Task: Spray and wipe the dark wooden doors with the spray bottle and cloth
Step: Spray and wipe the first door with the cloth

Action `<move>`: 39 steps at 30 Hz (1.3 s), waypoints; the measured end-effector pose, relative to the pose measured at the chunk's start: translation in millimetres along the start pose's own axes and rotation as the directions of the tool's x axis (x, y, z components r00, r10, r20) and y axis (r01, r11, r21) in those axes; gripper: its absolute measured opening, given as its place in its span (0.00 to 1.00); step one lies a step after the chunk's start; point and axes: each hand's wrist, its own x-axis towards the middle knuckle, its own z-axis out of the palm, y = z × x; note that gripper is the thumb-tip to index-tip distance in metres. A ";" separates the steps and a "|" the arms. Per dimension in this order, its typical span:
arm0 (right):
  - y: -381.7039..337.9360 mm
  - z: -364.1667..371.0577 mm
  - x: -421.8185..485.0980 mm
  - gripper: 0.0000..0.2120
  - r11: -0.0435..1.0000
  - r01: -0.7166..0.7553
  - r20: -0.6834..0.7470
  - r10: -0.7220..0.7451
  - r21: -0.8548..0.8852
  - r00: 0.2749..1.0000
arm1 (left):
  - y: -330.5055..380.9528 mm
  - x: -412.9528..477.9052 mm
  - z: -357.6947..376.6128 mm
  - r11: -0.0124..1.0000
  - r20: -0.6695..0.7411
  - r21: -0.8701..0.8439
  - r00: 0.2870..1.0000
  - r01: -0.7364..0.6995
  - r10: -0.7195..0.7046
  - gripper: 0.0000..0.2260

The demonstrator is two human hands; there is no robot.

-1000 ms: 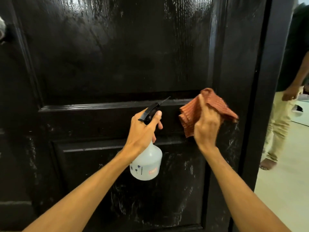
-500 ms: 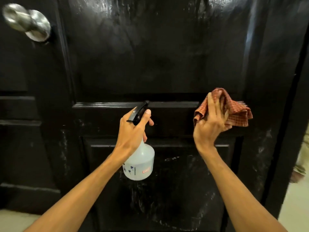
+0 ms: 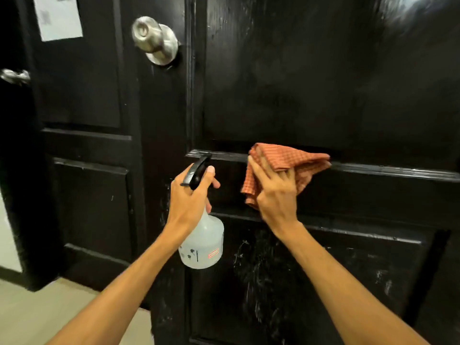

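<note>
Door: dark wood, glossy black finish with visible grain, raised rectangular panels and a ridged horizontal moulding; pale smears and streaks on the lower panel. Round brushed-metal knob at upper left of it. Spray bottle: translucent white plastic, bulbous body with small printed marks and a red label, black trigger head. It hangs upright in front of the door's lower panel, just left of the cloth. Cloth: orange-red checked weave, bunched in loose folds, lying against the moulding. Left hand: wrapped round the bottle neck, thumb up along the trigger head, forearm reaching up from lower left. Right hand: back to the camera, index finger extended, the other fingers curled into the folds, gripping the cloth at the door face. Versus half a second ago: the cloth has travelled left along the moulding and now sits close to the bottle; the knob lies further into the frame; a second dark door with a white paper notice and pale floor have come into sight at left.
</note>
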 end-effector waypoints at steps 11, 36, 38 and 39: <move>-57.7 18.5 32.8 0.31 0.959 0.277 0.172 -0.283 0.058 0.944 | -15.6 4.3 -64.0 0.997 -0.049 0.083 0.999 0.009 -0.005 0.11; 123.8 -103.4 -38.9 0.33 0.991 -0.070 0.060 0.077 -0.110 0.995 | 23.5 -20.6 74.6 0.999 0.131 -0.051 0.991 -0.015 0.022 0.12; 146.8 -117.9 -46.4 0.30 0.980 -0.181 0.003 0.182 -0.085 0.983 | 28.5 -25.6 94.6 0.998 0.159 -0.064 0.987 -0.012 0.022 0.12; 143.7 -114.3 -44.4 0.29 0.981 -0.187 -0.003 0.187 -0.050 0.982 | 30.4 -27.7 103.2 0.998 0.173 -0.067 0.985 -0.007 0.018 0.12</move>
